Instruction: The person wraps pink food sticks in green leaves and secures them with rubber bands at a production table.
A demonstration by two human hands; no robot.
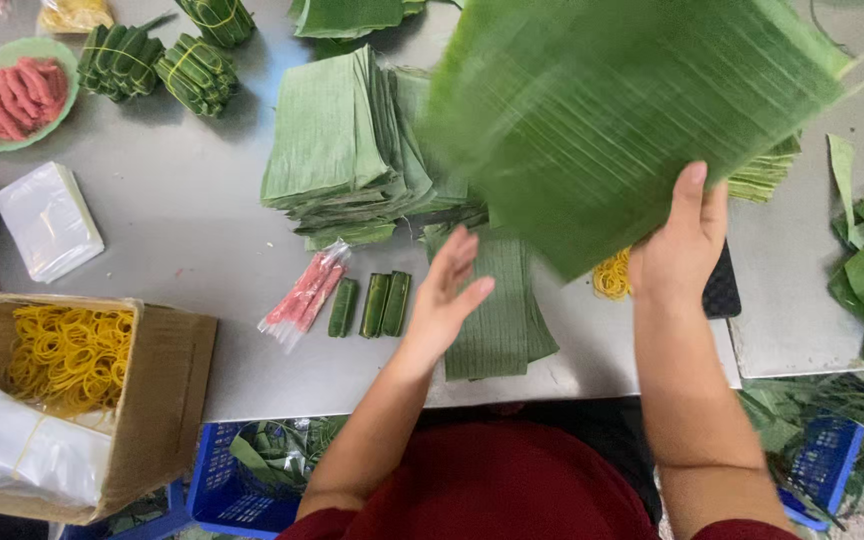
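From the head view, the right hand (680, 245) grips one large ribbed green banana-leaf sheet (632, 110) by its lower edge, lifted above the steel table (182, 230) and blurred. Its long axis runs from lower left up to upper right. The left hand (449, 295) hovers spread and empty over one narrow leaf strip (507, 330). Just left lie three small green leaf-wrapped rolls (372, 304) and one clear packet of pink sticks (304, 292). One cardboard box of yellow rubber bands (77, 365) sits at the left.
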